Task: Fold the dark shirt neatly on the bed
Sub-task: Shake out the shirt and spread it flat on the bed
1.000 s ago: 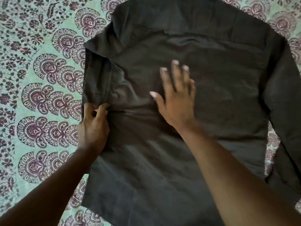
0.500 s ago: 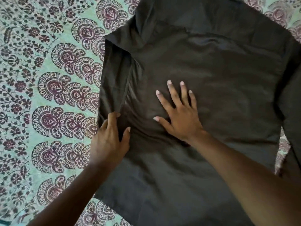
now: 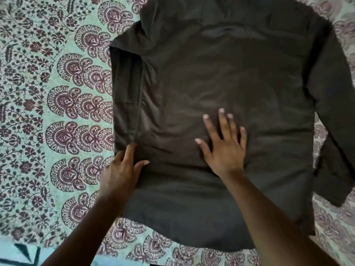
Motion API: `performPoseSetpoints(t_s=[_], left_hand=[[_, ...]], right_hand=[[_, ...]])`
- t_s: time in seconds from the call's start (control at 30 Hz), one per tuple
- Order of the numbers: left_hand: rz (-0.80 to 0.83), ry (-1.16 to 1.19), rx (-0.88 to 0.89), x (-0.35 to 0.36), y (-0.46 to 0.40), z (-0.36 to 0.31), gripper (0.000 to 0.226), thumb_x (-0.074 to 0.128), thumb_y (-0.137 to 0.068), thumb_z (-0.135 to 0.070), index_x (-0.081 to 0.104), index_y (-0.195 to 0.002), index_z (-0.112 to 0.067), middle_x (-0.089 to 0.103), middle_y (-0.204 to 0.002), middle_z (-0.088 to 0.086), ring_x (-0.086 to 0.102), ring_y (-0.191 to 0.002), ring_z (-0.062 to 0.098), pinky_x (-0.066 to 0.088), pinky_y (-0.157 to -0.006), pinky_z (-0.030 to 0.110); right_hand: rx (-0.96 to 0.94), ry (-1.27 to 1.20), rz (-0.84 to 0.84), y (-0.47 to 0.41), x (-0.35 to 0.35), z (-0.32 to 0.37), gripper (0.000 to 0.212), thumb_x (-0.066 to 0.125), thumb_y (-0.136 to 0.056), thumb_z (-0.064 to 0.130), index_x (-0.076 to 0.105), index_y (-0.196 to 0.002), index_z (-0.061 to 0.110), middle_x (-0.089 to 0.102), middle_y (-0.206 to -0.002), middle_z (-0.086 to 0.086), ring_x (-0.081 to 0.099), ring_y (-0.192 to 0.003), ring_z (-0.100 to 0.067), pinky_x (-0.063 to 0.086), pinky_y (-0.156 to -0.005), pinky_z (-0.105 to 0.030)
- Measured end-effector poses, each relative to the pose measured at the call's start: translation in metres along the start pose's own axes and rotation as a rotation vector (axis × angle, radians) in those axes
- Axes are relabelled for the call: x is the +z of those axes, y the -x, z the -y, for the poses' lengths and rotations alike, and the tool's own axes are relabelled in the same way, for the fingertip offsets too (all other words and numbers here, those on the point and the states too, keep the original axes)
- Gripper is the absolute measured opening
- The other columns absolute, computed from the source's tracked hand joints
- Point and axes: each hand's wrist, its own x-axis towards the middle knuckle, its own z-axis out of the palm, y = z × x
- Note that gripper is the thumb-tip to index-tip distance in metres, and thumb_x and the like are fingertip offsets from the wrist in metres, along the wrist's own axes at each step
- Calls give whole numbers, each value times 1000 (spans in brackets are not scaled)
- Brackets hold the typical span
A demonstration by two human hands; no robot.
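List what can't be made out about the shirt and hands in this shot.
- Shirt collar: cut off by the top edge of the head view.
- Right sleeve: runs to the right edge of the frame, so its full width is unseen.
- Left sleeve cuff: covered by the left hand.
- Front or back of the shirt: no buttons show.
- Right hand palm: pressed flat on the cloth, underside hidden.

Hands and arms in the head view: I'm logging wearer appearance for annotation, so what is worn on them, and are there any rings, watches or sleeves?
Both arms are bare as far as the frame shows: no sleeves, watch, bracelet or gloves. The left hand and right hand show no rings. The fingernails are fairly long and pale, apparently unpainted or lightly polished.
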Motion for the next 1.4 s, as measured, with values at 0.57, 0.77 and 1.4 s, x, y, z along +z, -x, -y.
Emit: performPoseSetpoints(t_s=[0.57,0.77,1.4], left_hand=[[-205,-118,-323,36,62,6,52,51,-104,-41,37,-144,-11,54,-127,31,64,-98,54,50,-75,57],[-304,-97,239,35,30,-26,45,47,-103,-41,51,-140,-16,48,-148,15,49,-130,38,39,-104,55],[-203,-116,211,76,92,-43,80,45,-97,-64,27,-164,-26,10,-175,6,11,-161,31,12,-127,58]], right_hand=[[39,-67,-31,76,15,7,66,33,-99,76,20,-160,54,4,-176,7,7,-162,-25,15,-125,-61],[448,-85,-98,128,11,-47,73,31,-99,77,27,-162,41,10,-175,-9,10,-160,-36,17,-121,-68],[659,-114,-180,138,6,-72,77,33,-100,76,22,-164,36,6,-173,-20,6,-159,-46,16,-123,-65]])
